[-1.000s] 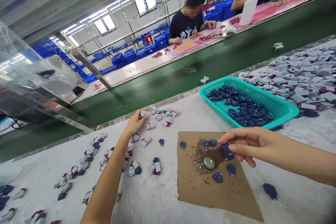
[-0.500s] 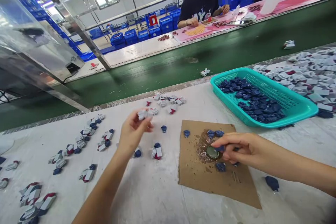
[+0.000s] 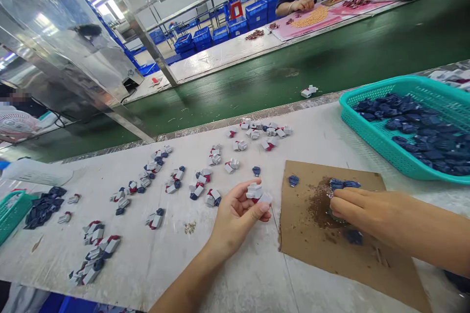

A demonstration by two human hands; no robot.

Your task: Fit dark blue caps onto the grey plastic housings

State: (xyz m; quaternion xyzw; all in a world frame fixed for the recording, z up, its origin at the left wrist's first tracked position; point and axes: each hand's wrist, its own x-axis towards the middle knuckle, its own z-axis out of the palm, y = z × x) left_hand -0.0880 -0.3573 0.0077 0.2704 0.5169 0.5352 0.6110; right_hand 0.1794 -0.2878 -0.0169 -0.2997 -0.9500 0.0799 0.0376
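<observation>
My left hand [image 3: 240,217] pinches a small white-and-red plastic part [image 3: 255,191] above the white worktop. Over a brown cardboard sheet [image 3: 308,242], my right hand [image 3: 362,210] is closed with the fingertips pointing down. Those fingers cover the bottle cap that lies in the wet, stained patch. The small dark blue piece that showed between them half a second ago is hidden now. Dark blue pieces [image 3: 343,184] lie just beyond the fingertips, and another blue piece [image 3: 293,180] rests near the sheet's left edge. One loose blue piece [image 3: 256,171] lies beyond my left hand.
A teal basket [image 3: 382,154] of dark blue pieces stands at the right. White, red and blue assemblies [image 3: 198,186] lie scattered across the left. A green conveyor belt [image 3: 227,93] runs behind the worktop, carrying one white part [image 3: 309,91]. Across it, a person's hand [image 3: 304,3] works.
The view has swung left. My left hand has moved nearer the cardboard with the white-and-red part. My right hand has lowered its fingertips to the cap, hiding the blue piece.
</observation>
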